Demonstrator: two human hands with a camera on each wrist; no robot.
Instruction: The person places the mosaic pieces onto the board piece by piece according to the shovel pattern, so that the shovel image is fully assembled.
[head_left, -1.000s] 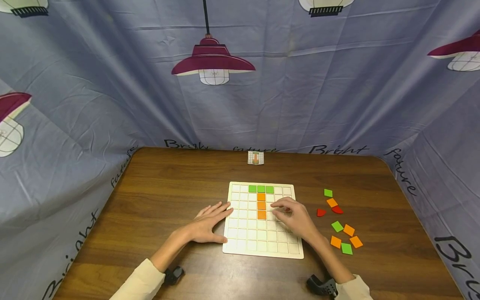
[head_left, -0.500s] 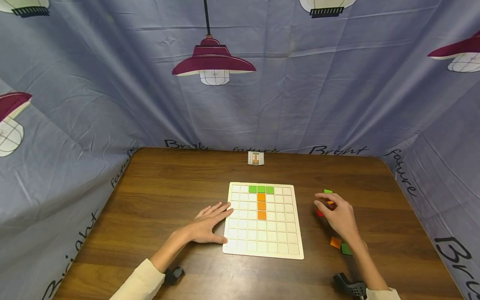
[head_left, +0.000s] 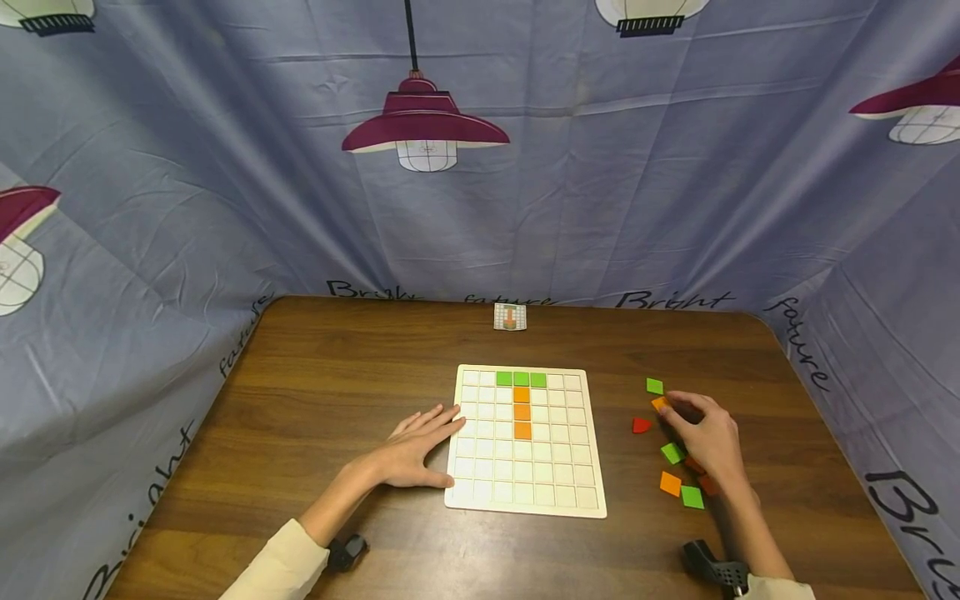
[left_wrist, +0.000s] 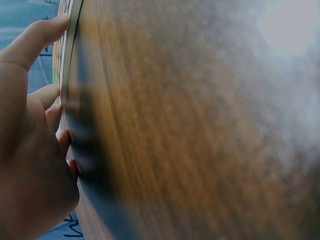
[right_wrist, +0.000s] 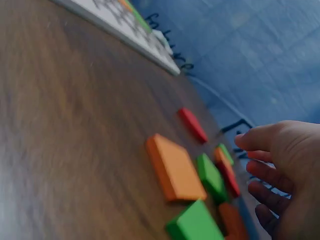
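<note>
A white gridded board (head_left: 480,492) lies mid-table. Three green tiles (head_left: 521,379) form a row at its far edge, and three orange tiles (head_left: 522,412) run down from the middle one. My left hand (head_left: 416,450) rests with spread fingers on the board's left edge. Over the loose pieces to the right is my right hand (head_left: 708,437), fingers loosely bent and nothing visible between them. Around it lie a red piece (head_left: 641,426), a green tile (head_left: 672,453) and an orange tile (head_left: 671,484). A second red piece (right_wrist: 229,177), covered in the head view, shows in the right wrist view.
A small pattern card (head_left: 510,317) lies at the back of the brown wooden table (head_left: 360,358). Blue printed cloth (head_left: 480,225) hangs behind and at the sides. Dark wrist devices (head_left: 348,552) sit at both wrists.
My right hand has left the board and moved right to the loose pieces, shifting a little farther right since half a second ago. The left hand and the board's tiles stay put.
</note>
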